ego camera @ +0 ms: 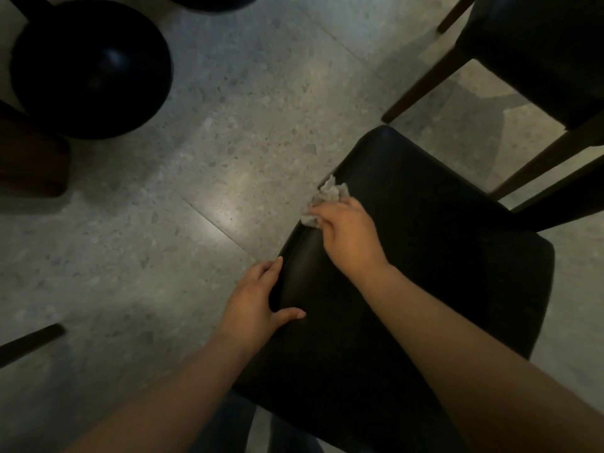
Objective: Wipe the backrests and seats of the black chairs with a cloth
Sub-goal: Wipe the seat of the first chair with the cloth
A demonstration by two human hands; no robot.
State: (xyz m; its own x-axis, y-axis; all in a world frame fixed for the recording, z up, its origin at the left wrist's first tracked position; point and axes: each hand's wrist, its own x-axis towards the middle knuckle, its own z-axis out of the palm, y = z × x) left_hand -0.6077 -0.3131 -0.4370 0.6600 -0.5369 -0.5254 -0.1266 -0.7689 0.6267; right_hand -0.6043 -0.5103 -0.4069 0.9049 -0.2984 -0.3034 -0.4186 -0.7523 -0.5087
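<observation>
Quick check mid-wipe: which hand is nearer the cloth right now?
Right. The right hand holds the crumpled cloth on the black chair at its edge. The left hand grips that same edge nearer the person, clear of the cloth.

The cloth (322,201) lies on the near chair (425,273), another chair (539,53) behind it.

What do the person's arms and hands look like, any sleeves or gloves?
No gloves, rings or watch show on the left hand or right hand. Both forearms are uncovered to the picture's edge; no sleeve is in view.
</observation>
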